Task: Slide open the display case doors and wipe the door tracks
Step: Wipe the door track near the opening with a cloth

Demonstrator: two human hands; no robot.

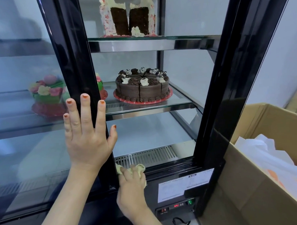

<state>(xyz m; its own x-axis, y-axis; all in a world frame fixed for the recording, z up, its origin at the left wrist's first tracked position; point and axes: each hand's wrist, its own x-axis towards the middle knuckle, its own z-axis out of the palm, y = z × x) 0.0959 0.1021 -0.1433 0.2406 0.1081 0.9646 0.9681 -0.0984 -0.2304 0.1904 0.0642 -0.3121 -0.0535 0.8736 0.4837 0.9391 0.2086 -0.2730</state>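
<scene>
Head view, nearest first.

Right hand [131, 183]: fingers curled over a bunched yellow cloth [140, 168], pressing it down onto the door track [171, 168] at the foot of the case opening. The wad sits at the left end of the exposed track, just beside the lower corner of the sliding door [78, 56].

Left hand [87, 131]: higher up, fingers spread and straight, laid flat across the door's black edge frame and glass. It grips nothing. Judged to be bracing the door in its slid-aside position.

Key relation: the track's long axis runs left to right along the sill, from the door edge to the right-hand post. Nearly all the bare track lies to the right of the cloth. The right hand is the one on it, so a rightward sweep along the groove looks like the natural stroke. The part under the door is covered and cannot be reached as things lie.

Behind the track: vent grille [146, 157], then a chocolate cake [142, 86] on the middle shelf and a tall cut cake [129, 17] above. A cardboard box [248, 184] stands right of the case.
</scene>
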